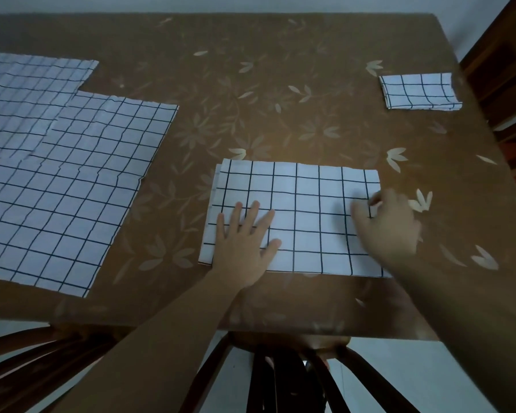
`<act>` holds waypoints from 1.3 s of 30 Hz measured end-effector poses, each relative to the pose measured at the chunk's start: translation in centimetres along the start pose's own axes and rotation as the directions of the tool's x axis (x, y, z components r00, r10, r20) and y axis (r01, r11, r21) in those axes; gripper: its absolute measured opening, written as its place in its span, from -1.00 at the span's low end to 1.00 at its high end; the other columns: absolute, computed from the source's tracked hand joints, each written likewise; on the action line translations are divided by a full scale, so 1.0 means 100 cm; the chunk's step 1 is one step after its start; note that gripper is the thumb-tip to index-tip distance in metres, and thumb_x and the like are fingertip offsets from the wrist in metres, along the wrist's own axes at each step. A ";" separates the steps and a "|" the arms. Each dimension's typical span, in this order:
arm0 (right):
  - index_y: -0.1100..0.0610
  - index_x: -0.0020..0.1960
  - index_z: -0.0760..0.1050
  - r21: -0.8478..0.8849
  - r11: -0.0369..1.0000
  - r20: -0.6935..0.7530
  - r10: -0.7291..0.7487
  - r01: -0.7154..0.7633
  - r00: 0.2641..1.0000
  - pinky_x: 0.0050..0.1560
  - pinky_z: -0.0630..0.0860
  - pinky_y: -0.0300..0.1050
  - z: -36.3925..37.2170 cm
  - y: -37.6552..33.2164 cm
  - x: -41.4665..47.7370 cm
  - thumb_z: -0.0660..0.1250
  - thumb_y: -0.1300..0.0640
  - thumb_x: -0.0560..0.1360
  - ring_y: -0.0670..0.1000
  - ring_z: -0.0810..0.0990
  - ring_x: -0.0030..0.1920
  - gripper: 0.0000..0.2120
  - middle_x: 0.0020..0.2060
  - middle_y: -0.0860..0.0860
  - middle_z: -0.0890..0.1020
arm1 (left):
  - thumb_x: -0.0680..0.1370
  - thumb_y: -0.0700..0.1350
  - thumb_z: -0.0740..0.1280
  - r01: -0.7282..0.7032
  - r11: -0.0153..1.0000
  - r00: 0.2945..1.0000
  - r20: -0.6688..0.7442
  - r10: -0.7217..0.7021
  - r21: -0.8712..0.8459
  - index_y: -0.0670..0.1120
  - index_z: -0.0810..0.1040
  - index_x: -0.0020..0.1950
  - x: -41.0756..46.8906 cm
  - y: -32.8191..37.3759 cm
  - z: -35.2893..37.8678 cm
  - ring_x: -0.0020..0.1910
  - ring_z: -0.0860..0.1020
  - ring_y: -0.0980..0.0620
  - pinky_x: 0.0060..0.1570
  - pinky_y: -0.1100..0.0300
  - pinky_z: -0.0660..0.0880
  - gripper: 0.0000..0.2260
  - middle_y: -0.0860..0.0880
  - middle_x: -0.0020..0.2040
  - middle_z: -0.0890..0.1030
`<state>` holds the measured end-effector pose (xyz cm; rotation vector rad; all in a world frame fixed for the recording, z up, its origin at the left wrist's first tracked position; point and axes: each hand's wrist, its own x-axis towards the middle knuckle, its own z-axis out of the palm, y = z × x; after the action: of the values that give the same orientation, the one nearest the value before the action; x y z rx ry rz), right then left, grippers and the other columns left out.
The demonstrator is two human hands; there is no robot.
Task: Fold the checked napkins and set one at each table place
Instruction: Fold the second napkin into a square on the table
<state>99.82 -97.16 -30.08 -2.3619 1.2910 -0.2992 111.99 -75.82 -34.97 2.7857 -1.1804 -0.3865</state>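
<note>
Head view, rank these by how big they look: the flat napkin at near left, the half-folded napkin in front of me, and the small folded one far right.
1. flat napkin
2. half-folded napkin
3. small folded napkin, smallest, though it lies farthest from the camera, which exaggerates the gap.

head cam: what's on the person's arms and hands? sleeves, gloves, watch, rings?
Nothing worn that shows. The left forearm and right forearm are bare to the frame edge, with no sleeves or cuffs. No gloves, watch or bands on the left hand or right hand. No ring shows on the left hand. The right hand is blurred, so small items there cannot be ruled out.
</note>
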 end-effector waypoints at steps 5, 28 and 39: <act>0.05 0.33 0.45 -0.023 0.884 0.152 -0.458 0.466 0.876 0.29 0.33 0.14 0.045 -0.026 -0.058 0.11 -0.07 0.56 0.15 0.42 0.34 -0.59 0.33 0.08 0.47 | 0.60 0.29 -0.09 0.032 0.999 0.999 0.028 -0.031 -0.020 0.22 -0.13 0.56 -0.001 0.001 -0.001 0.55 -0.27 -0.05 0.46 -0.16 -0.31 -0.46 0.07 0.60 -0.18; 0.03 0.47 0.31 -0.226 0.839 0.255 -0.439 0.495 0.861 0.32 0.21 0.18 0.065 -0.039 -0.069 0.05 -0.15 0.60 0.18 0.28 0.43 -0.49 0.45 0.12 0.35 | 0.50 0.35 -0.26 0.072 0.997 0.997 -0.020 -0.073 -0.008 0.23 -0.15 0.55 -0.008 0.001 0.008 0.55 -0.26 -0.06 0.45 -0.17 -0.31 -0.38 0.06 0.60 -0.16; -0.04 0.59 -0.09 -0.237 0.820 0.404 -0.405 0.521 0.820 0.50 -0.23 0.11 0.064 -0.012 -0.060 -0.28 -0.20 0.57 0.05 -0.20 0.56 -0.39 0.58 0.02 -0.10 | 0.50 0.35 -0.20 0.067 0.998 0.997 -0.045 -0.067 -0.009 0.21 -0.07 0.57 -0.009 -0.002 0.009 0.56 -0.21 -0.06 0.45 -0.13 -0.30 -0.37 0.05 0.60 -0.10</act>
<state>99.87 -89.83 -35.14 -2.8505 0.6140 0.2067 111.27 -75.05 -35.73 2.8176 -1.0764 -0.3307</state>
